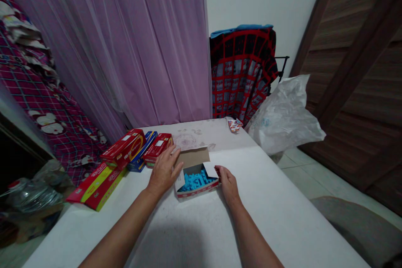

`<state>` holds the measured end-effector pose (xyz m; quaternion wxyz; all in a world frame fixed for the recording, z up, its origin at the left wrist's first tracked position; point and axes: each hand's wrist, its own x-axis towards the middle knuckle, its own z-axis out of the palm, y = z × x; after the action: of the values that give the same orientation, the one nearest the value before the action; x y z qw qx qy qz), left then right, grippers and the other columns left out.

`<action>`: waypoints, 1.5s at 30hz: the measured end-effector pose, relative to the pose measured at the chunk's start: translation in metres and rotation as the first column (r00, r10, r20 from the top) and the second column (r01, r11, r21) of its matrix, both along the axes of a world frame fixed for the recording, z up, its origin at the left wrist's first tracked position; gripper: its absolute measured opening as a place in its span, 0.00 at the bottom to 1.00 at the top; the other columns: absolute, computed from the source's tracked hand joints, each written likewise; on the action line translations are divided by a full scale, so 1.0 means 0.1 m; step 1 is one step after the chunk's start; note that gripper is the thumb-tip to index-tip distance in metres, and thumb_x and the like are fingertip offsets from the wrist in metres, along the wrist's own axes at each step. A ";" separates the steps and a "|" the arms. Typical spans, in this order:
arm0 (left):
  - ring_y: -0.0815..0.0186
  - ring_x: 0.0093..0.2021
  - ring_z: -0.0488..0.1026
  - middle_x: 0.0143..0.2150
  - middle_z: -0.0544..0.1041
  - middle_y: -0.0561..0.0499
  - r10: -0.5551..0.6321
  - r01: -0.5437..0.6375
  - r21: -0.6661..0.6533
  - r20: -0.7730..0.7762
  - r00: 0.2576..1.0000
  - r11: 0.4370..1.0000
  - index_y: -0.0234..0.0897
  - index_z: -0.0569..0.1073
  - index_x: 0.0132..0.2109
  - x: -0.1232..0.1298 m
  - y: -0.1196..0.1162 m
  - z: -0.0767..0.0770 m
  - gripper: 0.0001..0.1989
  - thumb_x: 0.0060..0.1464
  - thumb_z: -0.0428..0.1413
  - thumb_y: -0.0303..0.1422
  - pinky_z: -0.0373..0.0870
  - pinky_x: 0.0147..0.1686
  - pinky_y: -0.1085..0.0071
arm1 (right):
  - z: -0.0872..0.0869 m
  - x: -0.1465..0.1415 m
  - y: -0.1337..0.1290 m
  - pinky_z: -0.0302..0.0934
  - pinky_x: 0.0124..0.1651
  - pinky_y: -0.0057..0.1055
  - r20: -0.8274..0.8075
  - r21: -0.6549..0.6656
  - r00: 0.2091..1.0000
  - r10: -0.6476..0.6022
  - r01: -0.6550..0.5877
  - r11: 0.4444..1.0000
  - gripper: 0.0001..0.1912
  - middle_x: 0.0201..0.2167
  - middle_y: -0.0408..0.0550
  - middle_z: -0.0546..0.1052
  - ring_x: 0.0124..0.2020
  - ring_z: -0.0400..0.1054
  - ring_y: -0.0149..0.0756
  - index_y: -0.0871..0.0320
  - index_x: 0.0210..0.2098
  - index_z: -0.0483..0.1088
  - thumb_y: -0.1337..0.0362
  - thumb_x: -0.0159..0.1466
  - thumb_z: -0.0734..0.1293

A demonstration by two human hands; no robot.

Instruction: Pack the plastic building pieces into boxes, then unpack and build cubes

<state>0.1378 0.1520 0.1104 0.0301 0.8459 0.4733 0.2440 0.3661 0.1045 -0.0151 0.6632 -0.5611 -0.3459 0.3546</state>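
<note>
In the middle of the table stands a small cardboard box [197, 193] with its lid flap [195, 157] folded back and its side flaps spread. Many small light-blue plastic pieces [195, 180] fill it; they are too small to tell their kind. My left hand [165, 169] rests at the box's left side, fingers stretched out over the left flap. At the right end, my right hand [228, 184] has its fingers bent against the right side flap [211, 170] and the box's corner. What its fingertips hold is partly hidden.
Left of the box lie a red box [125, 148], a blue box [141, 153], another red box [158, 148] and a red-and-yellow box [97, 186]. A crumpled wrapper [235, 124] lies at the table's far edge. A white plastic bag [282, 117] stands beyond the right edge.
</note>
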 end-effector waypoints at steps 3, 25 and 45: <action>0.51 0.71 0.53 0.70 0.60 0.41 -0.080 0.091 0.067 -0.158 0.984 0.994 0.39 0.67 0.63 -0.03 -0.30 -0.12 0.26 0.61 0.49 0.44 0.52 0.68 0.50 | 0.06 0.03 -0.04 0.68 0.42 0.40 0.098 0.026 0.993 -0.064 0.061 0.998 0.33 0.41 0.58 0.81 0.42 0.75 0.47 0.60 0.39 0.77 0.36 0.58 0.61; 0.49 0.66 0.62 0.67 0.65 0.36 0.064 -0.134 -0.353 -0.204 0.977 0.926 0.34 0.62 0.65 0.03 -0.25 -0.28 0.41 0.51 0.52 0.54 0.53 0.65 0.50 | 0.68 0.09 0.29 0.61 0.50 0.41 0.869 -0.213 0.410 0.277 -0.196 0.957 0.20 0.43 0.54 0.81 0.46 0.73 0.49 0.53 0.44 0.78 0.50 0.57 0.68; 0.66 0.48 0.78 0.64 0.69 0.45 0.055 0.107 -0.601 0.246 0.968 0.792 0.38 0.52 0.70 -0.29 -0.11 -0.31 0.41 0.47 0.45 0.21 0.75 0.44 0.69 | 0.96 0.42 0.28 0.61 0.58 0.42 0.787 -0.312 0.449 0.423 -0.302 0.901 0.21 0.50 0.52 0.77 0.53 0.70 0.46 0.52 0.43 0.80 0.73 0.52 0.68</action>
<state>0.1092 0.1414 0.0791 0.3639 0.7596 0.5071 0.1828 0.4078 0.1327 0.0804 0.2859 -0.6145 -0.7088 0.1956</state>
